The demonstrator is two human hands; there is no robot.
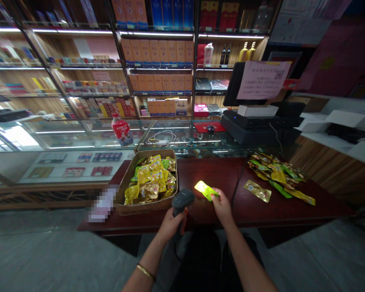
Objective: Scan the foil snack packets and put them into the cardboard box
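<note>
My left hand (173, 223) is wrapped round the handle of a dark grey barcode scanner (183, 198), its head turned to the right. A yellow-green snack packet (205, 190) is pinched in my right hand (222, 207), and bright light from the scanner falls on it. Left of the scanner stands an open cardboard box (121, 190) full of yellow, green and gold snack packets (152, 174). To the right, a pile of similar packets (276, 172) lies on the dark red table (213, 170), with a single gold packet (258, 191) beside it.
Behind the table runs a glass display counter (182, 142) bearing a red bottle (121, 129), a white cable (162, 137) and a mouse (211, 129) on a red pad. A monitor with a paper sign (261, 81) stands at the back right. Blurred paper (103, 205) lies at the table's left edge.
</note>
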